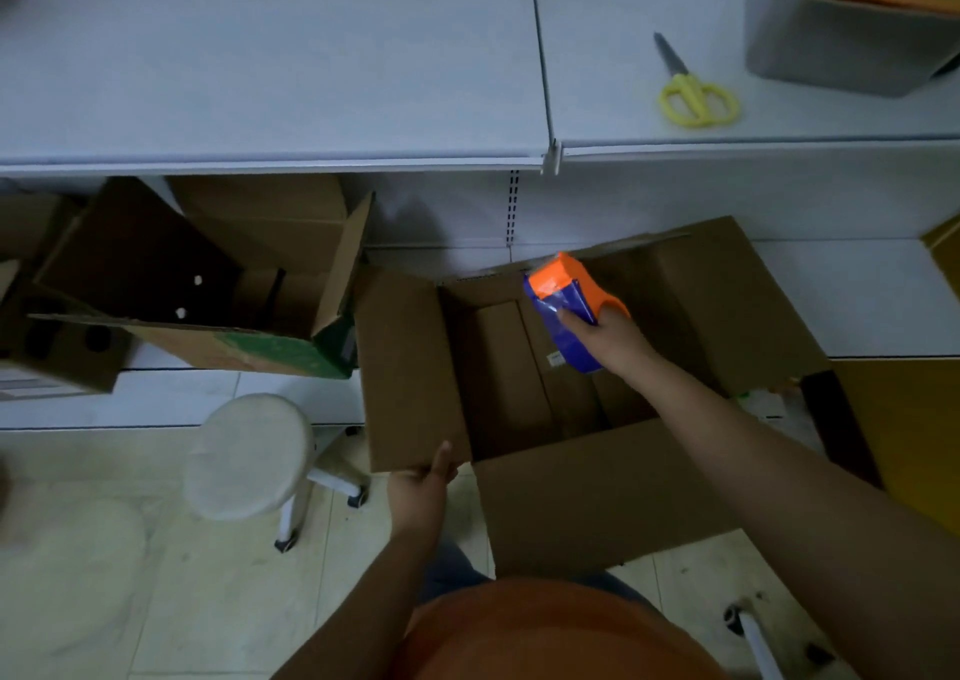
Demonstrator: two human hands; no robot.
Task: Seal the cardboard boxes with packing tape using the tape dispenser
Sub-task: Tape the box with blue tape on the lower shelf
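A large brown cardboard box [582,497] stands open in front of me, all its flaps spread outward. My right hand [610,339] grips an orange and blue tape dispenser [569,305] above the box's far side, near the far flap. My left hand [423,487] pinches the near edge of the left flap [410,367], thumb on top. The inside of the box is dim, with a small label on its bottom.
More open cardboard boxes [218,284] lie on the low shelf at the left. Yellow-handled scissors [693,92] and a grey bin [852,29] sit on the upper white shelf. A white round stool [249,456] stands on the tiled floor at the left.
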